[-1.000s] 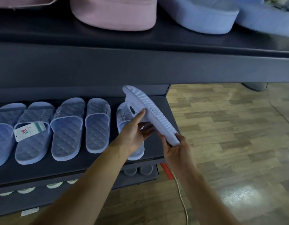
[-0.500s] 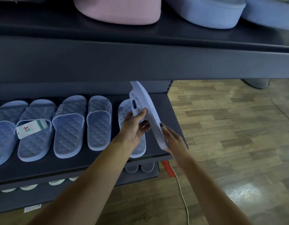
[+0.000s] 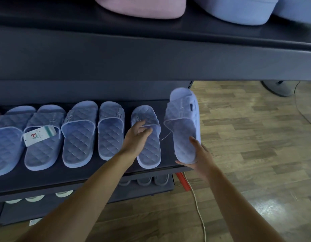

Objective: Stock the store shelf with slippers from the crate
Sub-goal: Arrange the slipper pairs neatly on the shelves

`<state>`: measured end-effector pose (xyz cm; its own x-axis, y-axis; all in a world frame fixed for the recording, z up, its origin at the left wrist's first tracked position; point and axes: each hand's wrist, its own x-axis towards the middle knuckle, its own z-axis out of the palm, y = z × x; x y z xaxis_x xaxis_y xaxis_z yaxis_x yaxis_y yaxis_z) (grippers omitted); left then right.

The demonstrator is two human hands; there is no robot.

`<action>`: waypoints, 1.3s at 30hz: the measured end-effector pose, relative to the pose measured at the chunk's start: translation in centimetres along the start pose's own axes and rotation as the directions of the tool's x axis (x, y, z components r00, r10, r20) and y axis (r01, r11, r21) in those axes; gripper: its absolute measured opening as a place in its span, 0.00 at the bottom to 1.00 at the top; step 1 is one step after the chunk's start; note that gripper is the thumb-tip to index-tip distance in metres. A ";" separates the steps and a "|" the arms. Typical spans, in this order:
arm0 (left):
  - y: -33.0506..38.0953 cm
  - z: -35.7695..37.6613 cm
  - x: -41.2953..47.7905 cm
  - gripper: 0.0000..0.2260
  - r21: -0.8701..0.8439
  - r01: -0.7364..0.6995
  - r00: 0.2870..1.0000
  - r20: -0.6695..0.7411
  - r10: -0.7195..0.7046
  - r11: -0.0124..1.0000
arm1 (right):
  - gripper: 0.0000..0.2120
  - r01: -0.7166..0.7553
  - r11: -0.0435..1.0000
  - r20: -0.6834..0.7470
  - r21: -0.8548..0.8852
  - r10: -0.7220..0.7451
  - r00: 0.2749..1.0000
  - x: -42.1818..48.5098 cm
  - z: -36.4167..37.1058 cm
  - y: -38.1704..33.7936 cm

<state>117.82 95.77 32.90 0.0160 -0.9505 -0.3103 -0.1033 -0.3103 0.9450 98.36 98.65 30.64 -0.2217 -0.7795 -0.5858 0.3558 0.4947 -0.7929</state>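
Right now your right hand point(image 3: 199, 155) grips a pale blue quilted rubber slipper point(image 3: 183, 123) by the end nearest you. The thumb is curled under that end and the fingers are wrapped up its outer side. The slipper is right of centre in the frame, over the right end of the dark grey metal shelf point(image 3: 81, 173), strap side up and running lengthwise up the frame. You cannot tell whether its sole touches the shelf. Your left hand point(image 3: 138, 137) is loosely open, its fingers lying nearly straight on the strap edge of a matching blue slipper point(image 3: 149, 151) just left of the held one. A row of blue slippers point(image 3: 79, 133) lines the shelf toward the left edge, one carrying a white paper tag point(image 3: 39, 135). A white cord point(image 3: 197, 203) trails over the wooden plank floor point(image 3: 256, 154) at lower right.
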 end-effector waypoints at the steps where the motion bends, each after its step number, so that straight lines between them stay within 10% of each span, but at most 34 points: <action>1: -0.7 -0.1 0.0 0.17 0.055 -0.025 1.000 0.011 0.024 0.998 | 0.11 0.008 1.000 0.005 0.002 -0.008 1.000 0.4 -0.5 -0.1; 8: -5.6 0.8 0.6 0.30 0.618 -0.252 0.956 0.277 0.094 0.745 | 0.05 0.082 0.971 0.101 -0.224 -0.060 0.993 4.1 -2.3 0.2; 11: -6.9 1.0 0.7 0.35 0.768 -0.315 0.939 0.339 0.063 0.558 | 0.20 0.144 0.933 0.125 -0.329 -0.109 0.986 5.5 -1.6 1.5; 17: -8.0 1.6 0.4 0.40 0.868 -0.318 0.947 0.314 0.075 0.380 | 0.36 0.337 0.340 0.148 -0.878 -0.477 0.866 5.8 -1.0 2.9; 21: -8.1 1.7 0.8 0.42 0.906 -0.317 0.947 0.316 0.048 0.282 | 0.43 0.339 0.113 0.296 -0.934 -0.290 0.910 5.4 0.0 3.3; 39: -7.6 0.8 2.8 0.39 0.889 -0.332 0.943 0.318 0.098 0.316 | 0.38 0.374 0.082 0.331 -0.924 -0.322 0.887 6.6 2.8 2.8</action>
<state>117.85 95.43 24.77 -0.3113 -0.9213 -0.2331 -0.9218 0.2331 0.3098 100.40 93.86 25.04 -0.0106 -0.9778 -0.2093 -0.8923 0.1037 -0.4394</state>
